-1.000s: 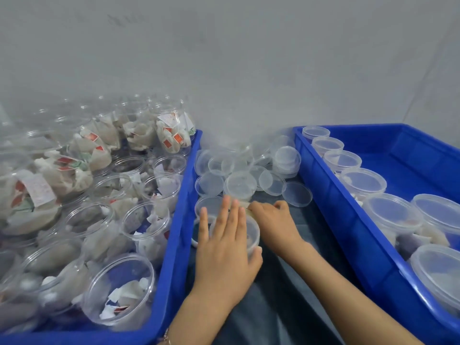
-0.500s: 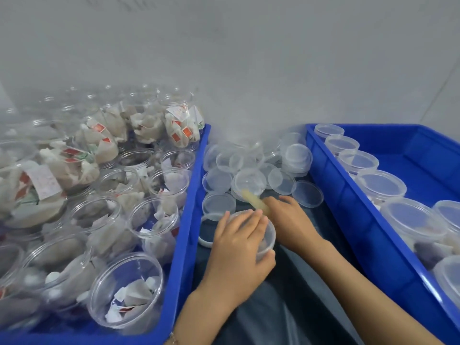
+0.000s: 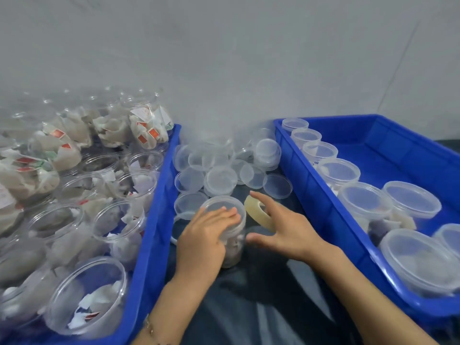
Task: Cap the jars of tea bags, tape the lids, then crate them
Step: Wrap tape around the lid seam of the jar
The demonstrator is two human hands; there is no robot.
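Jars of tea bags everywhere: uncapped ones (image 3: pixel 82 292) packed into the big blue crate on the left (image 3: pixel 154 220), some upright, some tipped toward the camera, w/ red-and-white tags showing thru the clear plastic. Right crate (image 3: pixel 321 195) carries capped jars (image 3: pixel 366 200) in a row along its left wall, plus more near the front right. Between the crates, on the dark counter (image 3: pixel 273 307), sits a pile of loose clear lids (image 3: pixel 220 179) at the far end. Just nearer than that pile, one capped jar (image 3: pixel 224 207) stands upright, centre of the action. Left hand (image 3: pixel 201 241) wraps round it, fingers lying over the lid, thumb side down the wall. Right hand (image 3: pixel 283 230) is just right of the jar, fingers spread wide; a roll of clear tape (image 3: pixel 258 215) sits looped on them, tilted, btwn hand and jar.
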